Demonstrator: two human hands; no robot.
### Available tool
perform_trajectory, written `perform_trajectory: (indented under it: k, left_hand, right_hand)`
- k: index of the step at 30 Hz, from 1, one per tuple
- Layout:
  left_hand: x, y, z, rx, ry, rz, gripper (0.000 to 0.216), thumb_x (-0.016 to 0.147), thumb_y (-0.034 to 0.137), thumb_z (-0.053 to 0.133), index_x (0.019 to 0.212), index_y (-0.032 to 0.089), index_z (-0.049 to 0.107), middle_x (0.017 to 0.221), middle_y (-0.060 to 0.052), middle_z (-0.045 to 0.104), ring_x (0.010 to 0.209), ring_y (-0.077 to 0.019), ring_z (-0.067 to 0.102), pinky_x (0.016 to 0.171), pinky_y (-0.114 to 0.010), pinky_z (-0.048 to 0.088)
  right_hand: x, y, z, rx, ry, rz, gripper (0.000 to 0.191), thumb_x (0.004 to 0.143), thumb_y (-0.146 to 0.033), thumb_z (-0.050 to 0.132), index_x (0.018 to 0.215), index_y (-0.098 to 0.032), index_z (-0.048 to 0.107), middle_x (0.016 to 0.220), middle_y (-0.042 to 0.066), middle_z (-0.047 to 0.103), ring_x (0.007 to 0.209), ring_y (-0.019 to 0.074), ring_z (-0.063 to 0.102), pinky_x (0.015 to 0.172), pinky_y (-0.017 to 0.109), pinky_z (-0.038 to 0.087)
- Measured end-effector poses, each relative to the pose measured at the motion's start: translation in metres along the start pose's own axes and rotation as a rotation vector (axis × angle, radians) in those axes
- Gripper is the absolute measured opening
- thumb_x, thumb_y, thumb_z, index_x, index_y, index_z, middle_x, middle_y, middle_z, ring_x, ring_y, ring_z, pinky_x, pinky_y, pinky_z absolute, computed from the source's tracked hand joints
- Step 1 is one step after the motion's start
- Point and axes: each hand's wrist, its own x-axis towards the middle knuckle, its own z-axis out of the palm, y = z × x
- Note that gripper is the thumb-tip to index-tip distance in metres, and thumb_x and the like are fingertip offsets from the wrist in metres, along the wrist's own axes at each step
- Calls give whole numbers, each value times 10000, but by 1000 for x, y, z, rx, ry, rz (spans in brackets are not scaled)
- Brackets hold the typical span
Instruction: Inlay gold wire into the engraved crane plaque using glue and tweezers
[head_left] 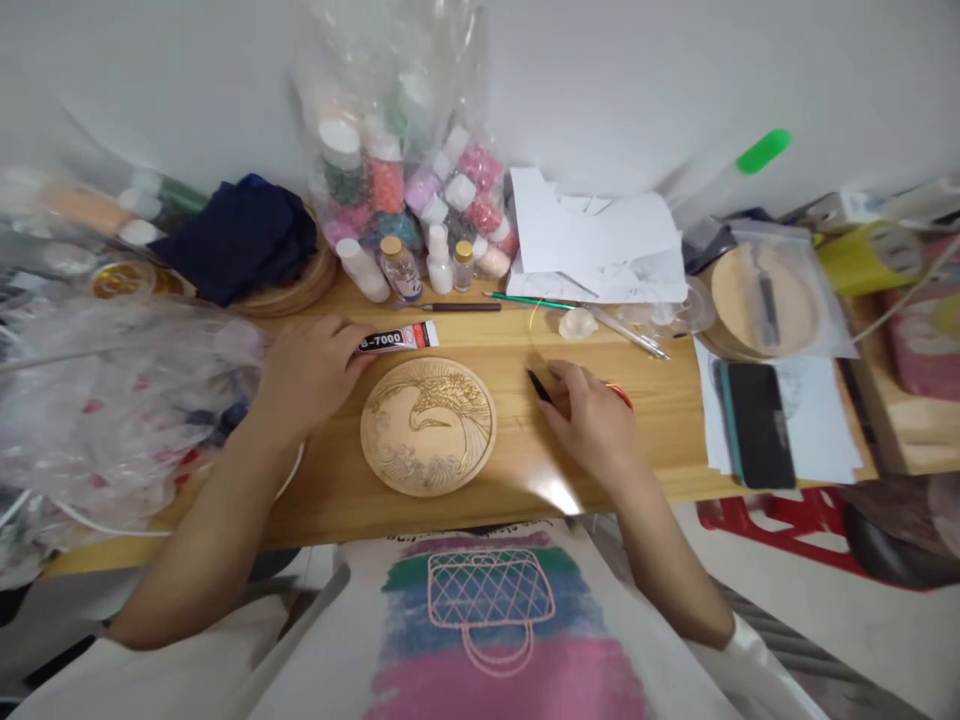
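My left hand is at the left end of a B-7000 glue tube, its fingers closed on it; the tube lies just behind the wooden disc. On this round wooden disc is a carved crane with waves, partly lined in gold-coloured wire. To the disc's right, my right hand rests on the table, fingers closed around a slim black-tipped tool; its kind is mostly hidden. A thin gold wire curves up near those fingers. An orange-red ring shows partly behind the hand.
Along the back stand small bottles, bagged jars of coloured chips, paper sheets, a green pencil and a brown pen. Plastic bags crowd the left. A phone lies on paper at right.
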Motion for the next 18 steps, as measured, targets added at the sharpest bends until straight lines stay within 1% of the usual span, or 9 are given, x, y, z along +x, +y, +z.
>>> perform_trajectory:
  k: [3,5,7,10,12,13,15,16,18]
  left_hand:
    - [3,5,-2,71,-36,30,468,1020,426,209,1203,172,558,1106,-86,577,1064,-282,534,897,-423,414]
    - [2,7,1,90,-50,33,488,1022,412,183,1244,152,531,1174,-119,551,1101,-305,519,908,-445,421]
    - [-1,7,6,66,-1,-1,476,1018,410,204,1284,152,502,1233,-134,518,1145,-322,494,949,-476,413]
    - [-11,10,10,-22,101,-50,414,1008,404,281,1316,198,464,1304,-106,461,1221,-314,440,1052,-499,363]
    - [-18,14,9,-66,94,-44,412,1006,391,301,1338,191,440,1343,-110,422,1256,-310,415,1100,-503,330]
    - [-21,16,9,-80,77,-30,422,1005,385,311,1354,178,427,1359,-122,408,1272,-313,404,1113,-505,322]
    - [-25,21,9,-89,61,6,434,1002,372,342,1376,165,416,1380,-141,401,1299,-321,389,1117,-511,324]
    - [-26,23,11,-85,85,12,421,999,361,362,1368,171,435,1374,-142,421,1295,-319,401,1107,-512,338]
    - [-25,27,17,-69,181,7,366,990,332,407,1310,190,513,1322,-131,496,1244,-301,464,1067,-496,383]
  right_hand:
    - [1,-3,1,-1,-81,-76,379,893,-185,485,1259,-151,578,1069,165,705,887,285,657,685,358,447]
    - [-1,2,-2,151,-62,-134,372,892,-175,492,1245,-172,612,1030,137,706,849,257,647,714,362,449]
    - [-6,9,-5,456,11,-146,310,880,-205,555,1164,-220,679,919,79,696,776,210,618,713,344,448]
    - [-18,17,-13,1077,123,-48,160,857,-267,629,942,-298,761,734,3,642,642,147,554,614,292,419]
    - [-25,17,-16,1404,120,-14,146,840,-339,646,906,-314,774,656,-11,621,562,131,521,532,273,389]
    - [-27,16,-16,1493,94,-12,164,823,-367,664,933,-315,774,634,-15,618,532,127,509,504,269,382]
    - [-32,12,-13,1492,50,-1,241,783,-382,716,1008,-306,761,656,-11,646,531,128,529,493,269,408]
    - [-35,10,-10,1409,56,11,260,772,-360,740,1024,-300,756,697,-5,673,562,132,559,514,272,437]
    - [-39,7,-1,1146,134,12,204,804,-295,730,1007,-293,756,841,16,732,695,148,643,603,280,503]
